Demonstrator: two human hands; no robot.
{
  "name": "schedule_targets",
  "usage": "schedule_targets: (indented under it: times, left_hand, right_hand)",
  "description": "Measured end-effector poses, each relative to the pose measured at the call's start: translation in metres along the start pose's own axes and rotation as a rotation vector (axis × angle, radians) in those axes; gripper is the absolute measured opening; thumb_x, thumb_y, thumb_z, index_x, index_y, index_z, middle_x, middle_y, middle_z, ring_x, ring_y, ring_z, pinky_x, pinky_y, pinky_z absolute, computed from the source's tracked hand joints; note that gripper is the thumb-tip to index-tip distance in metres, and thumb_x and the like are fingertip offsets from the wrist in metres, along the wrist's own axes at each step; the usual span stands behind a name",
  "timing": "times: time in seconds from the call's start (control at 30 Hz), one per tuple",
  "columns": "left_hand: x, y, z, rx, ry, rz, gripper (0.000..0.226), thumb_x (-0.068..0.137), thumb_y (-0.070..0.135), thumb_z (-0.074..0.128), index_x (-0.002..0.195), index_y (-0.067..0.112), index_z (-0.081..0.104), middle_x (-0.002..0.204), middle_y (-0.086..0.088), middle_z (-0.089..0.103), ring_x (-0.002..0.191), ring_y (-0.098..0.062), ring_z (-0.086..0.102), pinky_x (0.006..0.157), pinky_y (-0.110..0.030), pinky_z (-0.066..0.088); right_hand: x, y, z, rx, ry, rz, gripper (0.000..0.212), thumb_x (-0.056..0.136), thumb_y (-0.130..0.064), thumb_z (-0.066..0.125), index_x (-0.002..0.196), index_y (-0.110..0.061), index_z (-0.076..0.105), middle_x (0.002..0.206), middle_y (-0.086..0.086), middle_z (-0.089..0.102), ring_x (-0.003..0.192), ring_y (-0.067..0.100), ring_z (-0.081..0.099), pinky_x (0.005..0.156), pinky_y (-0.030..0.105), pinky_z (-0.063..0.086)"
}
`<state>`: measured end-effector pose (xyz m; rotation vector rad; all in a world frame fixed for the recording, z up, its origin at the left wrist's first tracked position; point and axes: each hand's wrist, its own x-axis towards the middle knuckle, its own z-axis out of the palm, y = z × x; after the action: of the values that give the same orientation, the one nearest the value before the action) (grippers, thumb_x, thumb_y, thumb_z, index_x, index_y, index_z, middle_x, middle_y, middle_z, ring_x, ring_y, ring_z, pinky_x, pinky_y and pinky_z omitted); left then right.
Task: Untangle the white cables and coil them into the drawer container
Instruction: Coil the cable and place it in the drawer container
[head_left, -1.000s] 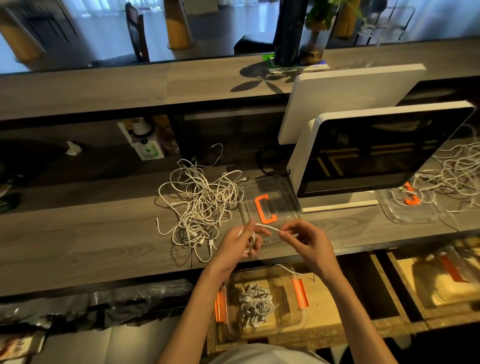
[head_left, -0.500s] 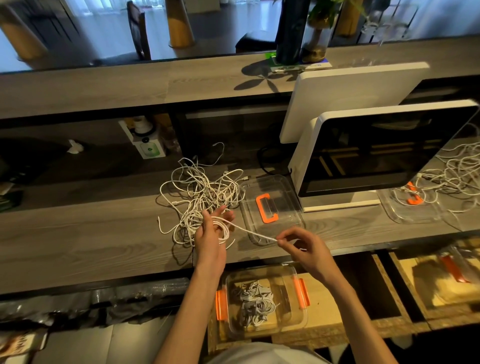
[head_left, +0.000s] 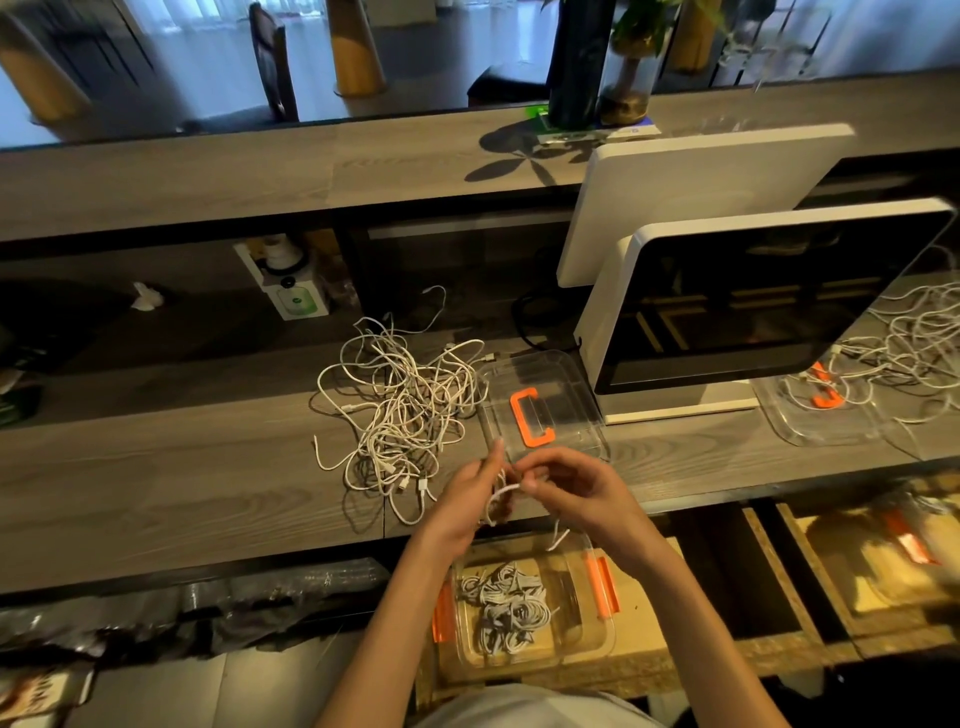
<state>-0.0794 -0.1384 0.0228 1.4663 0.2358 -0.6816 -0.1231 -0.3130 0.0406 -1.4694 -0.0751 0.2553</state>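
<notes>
Both hands (head_left: 519, 493) pinch white cable (head_left: 503, 492) between them (above container (head_left: 602, 634)).

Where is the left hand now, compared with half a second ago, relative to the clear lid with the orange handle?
Yes, it moved. The left hand came back from the tangled pile toward the person, below the clear lid with the orange handle.

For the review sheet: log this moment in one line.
step: coiling cable | left hand: holds coil | right hand: pinches cable | container: coils inside

One head-worn wide-angle view only; nothing shared with another. Looks forward and steeply down from above the grey wood-grain counter (head_left: 156, 483), close over both forearms; near edge shows open drawers, far edge a raised ledge, straight lines bowing outward.
</notes>
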Motion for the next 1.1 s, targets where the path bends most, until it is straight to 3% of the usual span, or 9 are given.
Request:
schedule_targets:
  times: [0.07, 0.23, 0.37, 0.5, 0.6, 0.7, 0.8, 0.97, 1.1]
  left_hand:
    - [-0.001, -0.001, 0.005, -0.065, -0.12, -0.077, 0.064, 0.096, 0.062, 0.045, 0.11, 0.004, 0.069, 0.072, -0.005, 0.064, 0.061, -0.016, 0.056, 0.054, -0.026, 0.043]
    - [-0.003, 0.002, 0.01, -0.085, -0.402, -0.124, 0.083, 0.093, 0.078, 0.022, 0.082, 0.009, 0.065, 0.066, -0.006, 0.052, 0.057, -0.014, 0.045, 0.053, -0.022, 0.033]
    - [-0.01, 0.007, 0.009, 0.028, -0.435, -0.023, 0.052, 0.096, 0.058, 0.048, 0.089, 0.008, 0.064, 0.064, 0.002, 0.049, 0.059, -0.011, 0.042, 0.055, -0.022, 0.031]
    - [-0.008, 0.007, 0.008, 0.172, -0.259, 0.117, 0.044, 0.105, 0.042, 0.044, 0.099, 0.007, 0.071, 0.068, 0.002, 0.054, 0.058, -0.008, 0.046, 0.056, -0.02, 0.036]
    - [-0.004, 0.009, 0.006, 0.175, 0.001, 0.193, 0.041, 0.104, 0.042, 0.044, 0.104, 0.011, 0.071, 0.076, 0.0, 0.061, 0.059, -0.007, 0.05, 0.056, -0.018, 0.041]
    - [0.002, 0.011, -0.003, -0.065, 0.189, 0.254, 0.039, 0.105, 0.04, 0.043, 0.104, 0.01, 0.068, 0.081, -0.005, 0.066, 0.059, -0.009, 0.049, 0.053, -0.021, 0.036]
    - [0.005, 0.009, -0.011, -0.272, 0.243, 0.296, 0.044, 0.106, 0.039, 0.042, 0.111, 0.007, 0.072, 0.086, -0.008, 0.065, 0.06, -0.007, 0.048, 0.051, -0.019, 0.035]
    - [0.004, 0.01, -0.011, -0.547, 0.266, 0.287, 0.049, 0.103, 0.043, 0.045, 0.116, 0.003, 0.069, 0.105, -0.011, 0.072, 0.073, -0.008, 0.055, 0.05, -0.017, 0.036]
    - [0.004, 0.012, -0.01, -0.724, 0.281, 0.257, 0.054, 0.096, 0.05, 0.046, 0.118, 0.005, 0.068, 0.099, -0.011, 0.072, 0.09, -0.016, 0.065, 0.068, -0.025, 0.045]
  right_hand:
    - [0.004, 0.003, 0.002, -0.007, 0.129, -0.035, 0.022, 0.088, -0.012, 0.075, 0.11, -0.009, 0.074, 0.103, 0.01, 0.075, 0.096, 0.022, 0.07, 0.081, 0.029, 0.056]
    - [0.011, 0.017, -0.005, -0.172, 0.308, -0.093, 0.016, 0.083, -0.008, 0.081, 0.097, -0.013, 0.075, 0.099, 0.002, 0.077, 0.096, 0.016, 0.073, 0.083, 0.034, 0.059]
    - [0.008, 0.018, -0.014, -0.19, 0.281, -0.105, 0.015, 0.087, -0.009, 0.077, 0.101, -0.008, 0.074, 0.096, 0.002, 0.076, 0.088, 0.014, 0.072, 0.075, 0.025, 0.057]
    - [0.002, 0.016, -0.028, -0.227, 0.31, -0.062, 0.01, 0.095, -0.02, 0.07, 0.103, -0.014, 0.073, 0.078, -0.001, 0.069, 0.066, 0.011, 0.061, 0.06, 0.021, 0.049]
    - [-0.001, 0.014, -0.037, -0.408, 0.322, -0.058, 0.018, 0.091, -0.039, 0.067, 0.1, -0.024, 0.073, 0.08, -0.004, 0.073, 0.075, 0.009, 0.07, 0.069, 0.024, 0.056]
    - [-0.006, 0.014, -0.047, -0.47, 0.336, -0.06, 0.022, 0.09, -0.046, 0.066, 0.099, -0.027, 0.074, 0.081, -0.002, 0.071, 0.078, 0.015, 0.069, 0.075, 0.035, 0.059]
    - [-0.009, 0.019, -0.051, -0.479, 0.283, -0.067, 0.02, 0.094, -0.041, 0.064, 0.104, -0.026, 0.074, 0.084, -0.002, 0.072, 0.082, 0.016, 0.07, 0.078, 0.039, 0.06]
    - [-0.008, 0.022, -0.041, -0.478, 0.156, 0.022, 0.012, 0.099, -0.024, 0.065, 0.111, -0.026, 0.068, 0.089, -0.004, 0.076, 0.083, 0.012, 0.071, 0.076, 0.035, 0.058]
    - [-0.009, 0.025, -0.031, -0.524, 0.076, 0.039, 0.007, 0.098, -0.031, 0.066, 0.105, -0.031, 0.067, 0.092, -0.006, 0.076, 0.082, 0.018, 0.074, 0.08, 0.046, 0.061]
